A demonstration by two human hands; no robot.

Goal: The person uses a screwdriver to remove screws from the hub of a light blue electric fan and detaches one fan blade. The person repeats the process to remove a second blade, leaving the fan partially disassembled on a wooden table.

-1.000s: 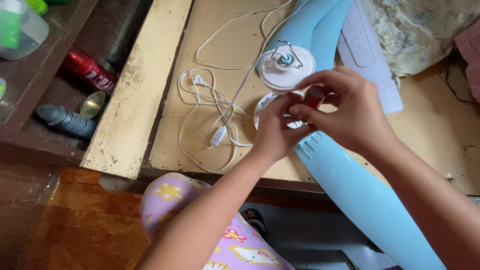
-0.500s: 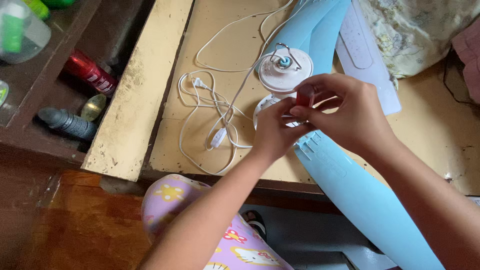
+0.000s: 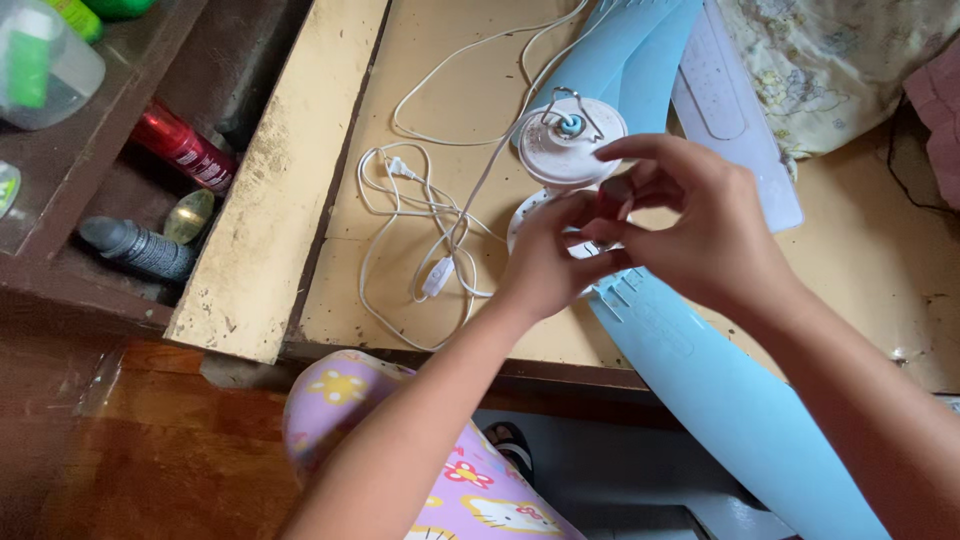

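Your right hand (image 3: 705,225) has dipped slightly, still pinching the small red handle (image 3: 612,198) just below the round white plastic fan hub (image 3: 570,140); your left hand (image 3: 550,255), fingers curled, grips beside it.

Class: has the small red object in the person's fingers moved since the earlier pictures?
Yes. The red object dropped slightly from half a second ago, farther below the white fan hub.

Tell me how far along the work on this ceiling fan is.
Done: the fan's white hub lies on the yellow tabletop with light blue blades attached. In hand: left hand and right hand pinch a small red part beside the hub. Left: the white cord lies loose, unplugged.
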